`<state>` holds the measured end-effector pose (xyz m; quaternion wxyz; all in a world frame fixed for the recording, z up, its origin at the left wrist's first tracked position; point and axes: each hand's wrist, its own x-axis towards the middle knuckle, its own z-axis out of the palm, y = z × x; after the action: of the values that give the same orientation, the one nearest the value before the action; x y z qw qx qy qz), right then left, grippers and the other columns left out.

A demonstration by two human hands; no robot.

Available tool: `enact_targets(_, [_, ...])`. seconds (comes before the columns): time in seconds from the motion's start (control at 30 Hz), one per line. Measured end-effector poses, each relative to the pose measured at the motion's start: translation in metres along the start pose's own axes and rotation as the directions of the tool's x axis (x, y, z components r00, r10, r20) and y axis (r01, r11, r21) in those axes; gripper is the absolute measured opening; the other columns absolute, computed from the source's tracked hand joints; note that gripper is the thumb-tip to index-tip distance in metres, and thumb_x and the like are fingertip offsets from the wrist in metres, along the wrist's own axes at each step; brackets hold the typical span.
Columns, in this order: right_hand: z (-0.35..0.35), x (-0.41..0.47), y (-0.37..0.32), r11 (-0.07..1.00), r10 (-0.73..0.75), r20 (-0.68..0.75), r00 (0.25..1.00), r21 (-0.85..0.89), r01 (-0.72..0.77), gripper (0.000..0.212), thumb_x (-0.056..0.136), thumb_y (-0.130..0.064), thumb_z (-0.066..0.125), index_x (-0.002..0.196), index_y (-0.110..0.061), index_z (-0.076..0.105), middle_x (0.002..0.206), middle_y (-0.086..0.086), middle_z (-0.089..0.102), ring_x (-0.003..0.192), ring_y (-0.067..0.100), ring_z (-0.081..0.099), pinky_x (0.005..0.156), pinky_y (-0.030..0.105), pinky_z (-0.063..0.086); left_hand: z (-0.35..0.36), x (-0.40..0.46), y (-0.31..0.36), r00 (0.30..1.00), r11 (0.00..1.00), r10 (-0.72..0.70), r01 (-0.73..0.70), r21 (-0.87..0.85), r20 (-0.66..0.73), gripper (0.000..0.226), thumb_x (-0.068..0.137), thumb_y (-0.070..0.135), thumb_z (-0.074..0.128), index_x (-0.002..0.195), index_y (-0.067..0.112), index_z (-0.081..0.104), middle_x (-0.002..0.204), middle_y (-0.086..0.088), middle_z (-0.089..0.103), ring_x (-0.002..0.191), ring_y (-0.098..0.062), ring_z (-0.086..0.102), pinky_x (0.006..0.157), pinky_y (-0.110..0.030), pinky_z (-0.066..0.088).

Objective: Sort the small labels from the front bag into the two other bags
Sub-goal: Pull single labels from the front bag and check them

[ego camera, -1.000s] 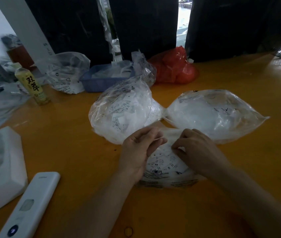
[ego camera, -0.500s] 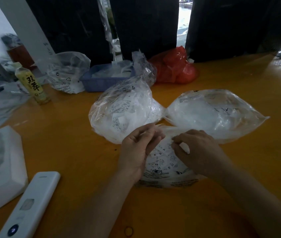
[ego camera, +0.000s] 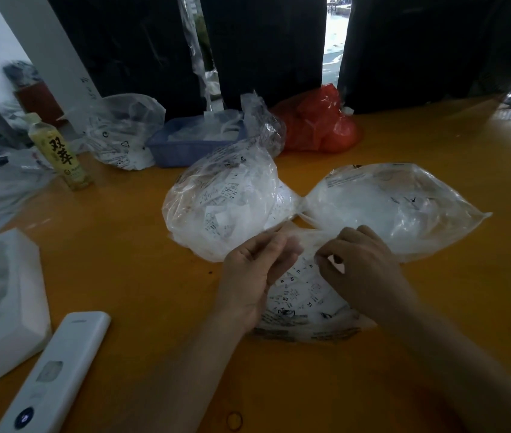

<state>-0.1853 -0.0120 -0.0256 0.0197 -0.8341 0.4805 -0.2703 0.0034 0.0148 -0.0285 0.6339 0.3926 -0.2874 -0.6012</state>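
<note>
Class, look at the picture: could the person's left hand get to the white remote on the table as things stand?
Probably yes. The left hand is at the front bag, and only bare table lies between it and the white remote.

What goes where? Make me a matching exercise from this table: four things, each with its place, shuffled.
Things:
1. bottle
2. red bag
3. remote
4. front bag

Places:
A. under both hands
B. near left corner
C. far side, right of the blue basket
D. far left, standing upright

Pairs: 1-D, 2-C, 3-B, 4-A
</note>
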Motion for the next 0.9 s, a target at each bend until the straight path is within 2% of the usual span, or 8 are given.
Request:
enact_targets(0.1, [-0.009,-0.001,-0.002,0.975,0.120,-0.022,0.993,0.193,-0.113,0.010,0.098,-0.029,0.062,0.096,-0.024,0.070,0.066,-0.021,0.060,0.056,0.001,0.057,0.053,0.012,0.043,-0.001,0.000,0.000,1.000,1.000,-0.015,0.016,-0.015,0.011,0.018,0.083,0.014,0.077,0.098,0.006,0.083,0.110,-0.023,0.077,0.102,-0.032,0.078,0.080,-0.023,0.062])
enact_targets(0.17, [-0.012,-0.001,-0.002,0.931,0.196,-0.042,0.980,0.322,-0.172,0.008,0.099,-0.028,0.063,0.094,-0.027,0.068,0.059,-0.020,0.063,0.047,-0.001,0.059,0.043,0.011,0.043,-0.001,0.001,0.000,1.000,0.999,-0.026,0.026,-0.042,0.012,0.018,0.082,0.012,0.077,0.098,0.007,0.083,0.110,-0.024,0.077,0.101,-0.034,0.078,0.081,-0.025,0.062])
enact_targets(0.33, [-0.021,0.003,0.000,0.791,0.353,0.026,0.935,0.525,-0.313,0.012,0.089,-0.043,0.072,0.083,-0.033,0.071,0.066,-0.024,0.071,0.052,-0.007,0.062,0.046,0.007,0.042,-0.001,0.002,0.001,1.000,0.999,-0.026,0.026,-0.039,0.003,0.025,0.076,0.016,0.084,0.099,0.006,0.083,0.108,-0.025,0.077,0.095,-0.034,0.079,0.080,-0.027,0.063])
enact_targets(0.4, [-0.021,0.003,0.002,0.710,0.387,0.084,0.918,0.608,-0.355,0.009,0.086,-0.036,0.078,0.089,-0.032,0.072,0.071,-0.017,0.074,0.052,-0.003,0.063,0.046,0.010,0.042,0.000,0.002,0.000,1.000,0.999,-0.024,0.023,-0.031,-0.012,0.028,0.071,0.019,0.088,0.096,0.006,0.083,0.106,-0.025,0.078,0.093,-0.034,0.079,0.078,-0.026,0.063])
enact_targets(0.53, [-0.023,0.003,0.002,0.564,0.453,0.117,0.884,0.730,-0.385,0.028,0.086,-0.022,0.080,0.108,-0.029,0.064,0.080,-0.006,0.074,0.056,0.014,0.062,0.049,0.021,0.049,0.001,0.002,0.000,0.999,0.999,-0.034,0.033,-0.040,-0.027,0.027,0.073,0.017,0.085,0.096,0.004,0.083,0.103,-0.024,0.078,0.093,-0.033,0.079,0.078,-0.026,0.063])
enact_targets(0.67, [-0.026,0.000,0.001,0.492,0.424,0.132,0.896,0.797,-0.351,0.003,0.092,-0.024,0.072,0.090,-0.026,0.072,0.082,-0.002,0.072,0.076,0.013,0.069,0.064,0.028,0.058,0.001,0.001,0.000,0.999,0.999,-0.038,0.037,-0.032,-0.009,0.023,0.080,0.016,0.082,0.098,0.003,0.083,0.103,-0.024,0.078,0.095,-0.032,0.079,0.082,-0.027,0.063])
enact_targets(0.8, [-0.026,0.001,-0.003,0.331,0.426,0.171,0.889,0.884,-0.329,0.016,0.097,-0.019,0.065,0.082,-0.013,0.065,0.079,-0.001,0.068,0.079,0.012,0.067,0.091,0.064,0.052,0.000,0.001,0.000,0.999,0.999,-0.052,0.052,-0.015,-0.002,0.020,0.083,0.016,0.080,0.098,0.004,0.083,0.104,-0.024,0.078,0.097,-0.032,0.079,0.083,-0.027,0.063])
enact_targets(0.9, [-0.026,0.003,-0.006,0.302,0.422,0.150,0.894,0.907,-0.295,0.009,0.098,-0.012,0.064,0.090,-0.006,0.063,0.088,0.006,0.073,0.088,0.022,0.074,0.085,0.048,0.062,0.000,0.000,0.000,0.998,0.998,-0.066,0.066,-0.008,-0.002,0.018,0.084,0.015,0.079,0.098,0.004,0.083,0.106,-0.024,0.078,0.099,-0.032,0.078,0.083,-0.027,0.063])
